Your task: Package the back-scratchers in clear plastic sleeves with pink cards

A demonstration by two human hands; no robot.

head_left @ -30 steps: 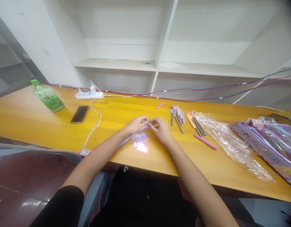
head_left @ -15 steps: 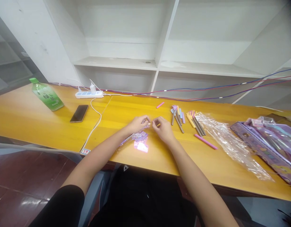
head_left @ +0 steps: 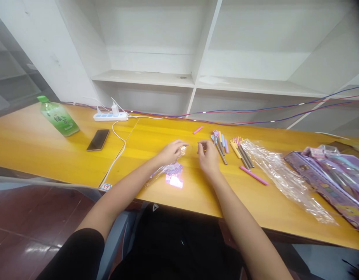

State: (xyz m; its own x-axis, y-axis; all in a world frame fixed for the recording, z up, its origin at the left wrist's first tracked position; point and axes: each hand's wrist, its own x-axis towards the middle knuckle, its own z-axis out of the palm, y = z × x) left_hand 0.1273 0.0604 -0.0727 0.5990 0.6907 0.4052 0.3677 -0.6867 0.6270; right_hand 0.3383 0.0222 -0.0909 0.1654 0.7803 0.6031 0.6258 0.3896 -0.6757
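My left hand point(head_left: 171, 152) is closed on the gathered end of a clear plastic bag point(head_left: 156, 174), which trails down toward the table's front edge. Below that hand lies a purple and pink printed card point(head_left: 174, 169), partly seen through or beside the plastic; I cannot tell which. To the right, my right hand point(head_left: 208, 155) is held in a pinch, apart from the bag. Whatever sits between its fingertips is too small to make out. Just beyond it are several back scratchers point(head_left: 216, 140) with hand-shaped ends and metal rods.
More back scratchers point(head_left: 240, 151), a pink tube point(head_left: 253, 175) and crumpled clear plastic point(head_left: 284, 179) lie to the right, before a purple packaged bundle point(head_left: 331, 182). A short pink tube point(head_left: 197, 130) lies behind. At left are a green bottle point(head_left: 58, 118), a phone point(head_left: 98, 140) and a power strip point(head_left: 110, 116).
My right hand has moved right, away from the left hand, widening the space between them. The left hand keeps its place at the bag, its fingers slightly more extended.
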